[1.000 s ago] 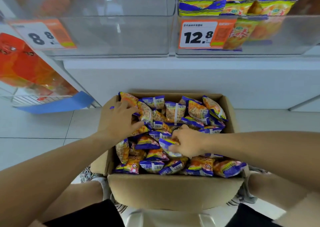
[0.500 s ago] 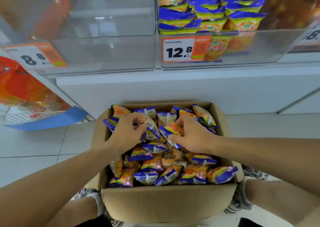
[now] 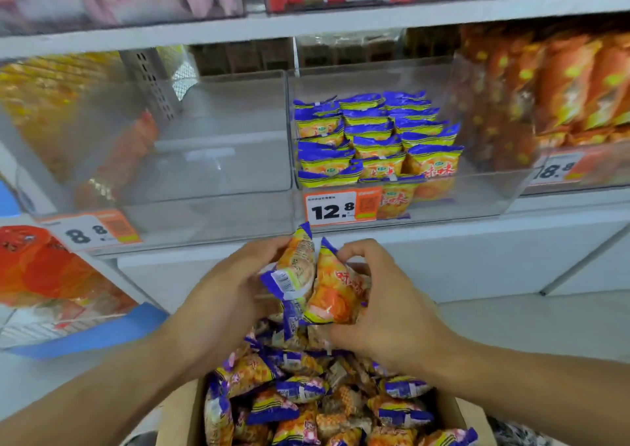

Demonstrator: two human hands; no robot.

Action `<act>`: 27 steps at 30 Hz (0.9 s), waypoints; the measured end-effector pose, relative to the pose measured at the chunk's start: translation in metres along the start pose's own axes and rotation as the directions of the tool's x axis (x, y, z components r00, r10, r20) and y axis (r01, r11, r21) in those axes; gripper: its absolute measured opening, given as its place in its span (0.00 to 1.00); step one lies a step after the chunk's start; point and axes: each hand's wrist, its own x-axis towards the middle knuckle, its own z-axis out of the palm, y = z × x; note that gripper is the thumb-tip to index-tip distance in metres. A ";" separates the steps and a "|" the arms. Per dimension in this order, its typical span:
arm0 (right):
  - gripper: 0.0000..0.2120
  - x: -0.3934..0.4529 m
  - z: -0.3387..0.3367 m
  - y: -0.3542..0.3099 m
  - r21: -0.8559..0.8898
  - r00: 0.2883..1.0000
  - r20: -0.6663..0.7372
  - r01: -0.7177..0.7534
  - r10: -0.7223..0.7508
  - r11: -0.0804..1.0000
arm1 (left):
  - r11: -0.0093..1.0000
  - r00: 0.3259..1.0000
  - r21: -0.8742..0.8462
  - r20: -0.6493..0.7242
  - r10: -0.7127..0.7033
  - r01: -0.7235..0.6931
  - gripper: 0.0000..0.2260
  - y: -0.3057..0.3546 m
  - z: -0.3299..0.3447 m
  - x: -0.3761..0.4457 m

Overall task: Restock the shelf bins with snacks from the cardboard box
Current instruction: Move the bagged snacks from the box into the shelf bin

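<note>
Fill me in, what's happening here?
A person is restocking a store shelf. Both hands, left hand and right hand, hold a bunch of snack packs lifted above the open cardboard box, which is full of the same packs. Right above is the clear bin with the 12.8 price tag, partly filled with matching packs.

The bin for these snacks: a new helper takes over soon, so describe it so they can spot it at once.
On the lowest shelf, just above the cardboard box, stands a row of clear plastic bins. The right one is the bin directly above the hands, part filled with rows of blue and yellow packets. Its orange tag reads 12.8, while the left neighbour, tagged 8.8, holds no such packets.
</note>
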 end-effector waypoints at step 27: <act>0.36 0.048 -0.093 -0.050 -0.369 0.872 -0.051 0.437 -0.487 0.820 | 0.946 0.992 0.309 -0.047 0.120 -0.100 0.17 0.043 0.010 0.037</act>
